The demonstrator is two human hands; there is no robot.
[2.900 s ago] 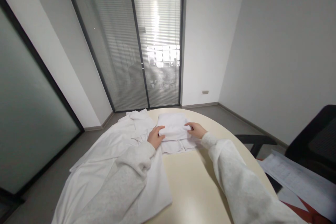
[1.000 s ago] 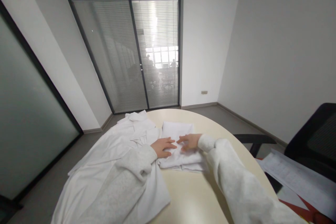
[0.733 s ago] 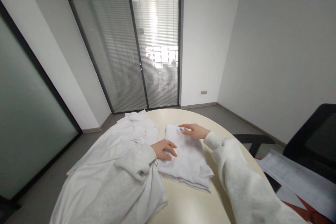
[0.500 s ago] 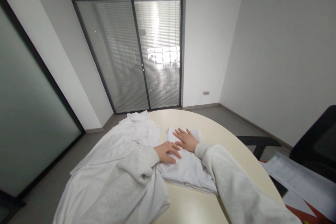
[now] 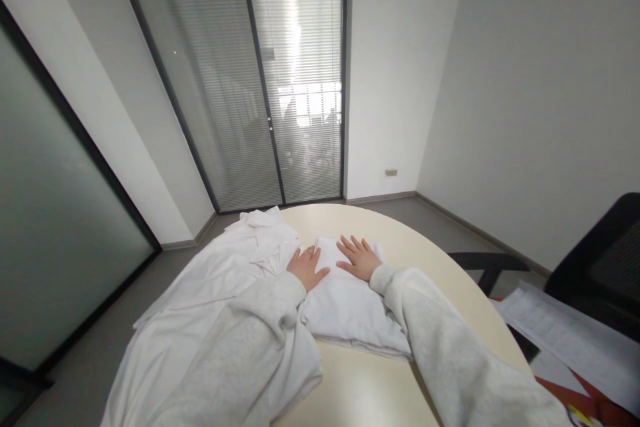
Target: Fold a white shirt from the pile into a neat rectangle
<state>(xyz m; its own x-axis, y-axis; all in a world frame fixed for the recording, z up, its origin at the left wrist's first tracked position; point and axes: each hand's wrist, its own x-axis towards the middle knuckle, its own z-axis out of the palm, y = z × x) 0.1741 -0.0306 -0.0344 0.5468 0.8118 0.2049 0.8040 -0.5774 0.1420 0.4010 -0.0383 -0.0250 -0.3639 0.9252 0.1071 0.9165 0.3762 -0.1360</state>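
Nearest, two light grey sleeves (image 5: 450,360) reaching forward over a round cream table (image 5: 365,393). Off to the right edge, loose printed papers (image 5: 565,340) and a black office chair (image 5: 600,273). On the left half of the table, a spread of unfolded white garments (image 5: 200,307), draped over the rim and bunched at the far end. Just beside that heap, a folded white cloth (image 5: 350,310) lying flat toward the middle of the table, its near edge showing stacked layers. On the cloth's far part, left hand (image 5: 306,267) flat, palm down, fingers loosely spread and gripping nothing, at the seam between cloth and heap. Close to it but apart, right hand (image 5: 361,259) likewise flat and released, fingers fanned, pressing on the cloth's far right corner. Beyond, grey floor, then a dark-framed sliding glass door (image 5: 260,93) with lowered blinds; frosted glass partition (image 5: 45,213) at left, plain white wall at right.
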